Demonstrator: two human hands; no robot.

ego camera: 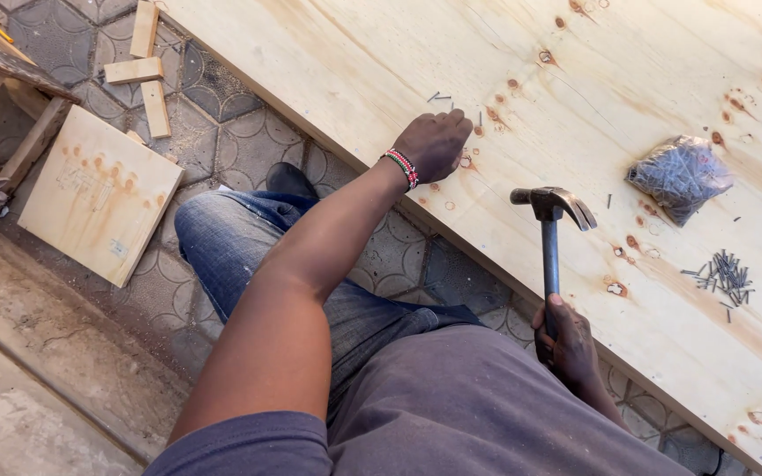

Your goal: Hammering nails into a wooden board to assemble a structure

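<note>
A claw hammer (549, 231) stands head-up over the near edge of a broad plywood sheet (575, 106), its handle clenched in the person's right hand (566, 342) at about five o'clock. The left hand (435, 143), a beaded bracelet (402, 167) at its wrist, rests curled on the sheet at eleven o'clock from the hammer; whether its fingers pinch a nail cannot be told. A plastic bag of nails (678, 174) lies at two o'clock from the hammer head, loose nails (725, 275) at three o'clock, and wood offcuts (99, 189) sit on the patterned paving at nine o'clock.
</note>
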